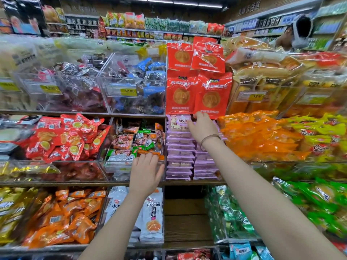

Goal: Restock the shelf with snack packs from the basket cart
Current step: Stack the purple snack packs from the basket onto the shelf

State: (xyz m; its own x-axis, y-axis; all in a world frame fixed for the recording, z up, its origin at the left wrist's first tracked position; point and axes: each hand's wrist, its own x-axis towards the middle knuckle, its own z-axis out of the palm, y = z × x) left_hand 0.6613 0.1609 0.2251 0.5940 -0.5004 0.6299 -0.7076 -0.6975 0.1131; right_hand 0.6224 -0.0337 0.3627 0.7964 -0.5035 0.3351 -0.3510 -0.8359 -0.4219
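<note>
- Red glossy film first: I count four red packs (180,91) at the centre of the top shelf (139,115), two above two. Each is flat with a round golden print. A fifth red edge peeks out behind the upper right one.
- Two hands are in my feed. The right hand (203,127) is raised to the lower right pack (212,94), with fingertips on its bottom edge and the thumb stretched left over the purple packs. I cannot tell whether it pinches the film or only touches it.
- The left hand (145,171) lies spread flat, fingers fanned, against the clear front of a bin (116,166) on the middle shelf (75,183).
- One thin cord band (208,138) circles the right wrist.
- Two stacks of purple packs (180,158), flat and rectangular, sit directly below the red ones. The right arm hides part of the right stack, so I get no sure count.
- The bins are clear hard plastic with slanted fronts. One yellow price tag (128,90) reads 12.80; the others blur.
- Left of the left hand lie small crinkled red sachets (69,136). To the right are orange bags (262,136) and yellow ones, smeared by motion.
- Far right, a person (298,32) is cut off by shelving and out of focus.
- The bottom row is cropped by the frame edge.
</note>
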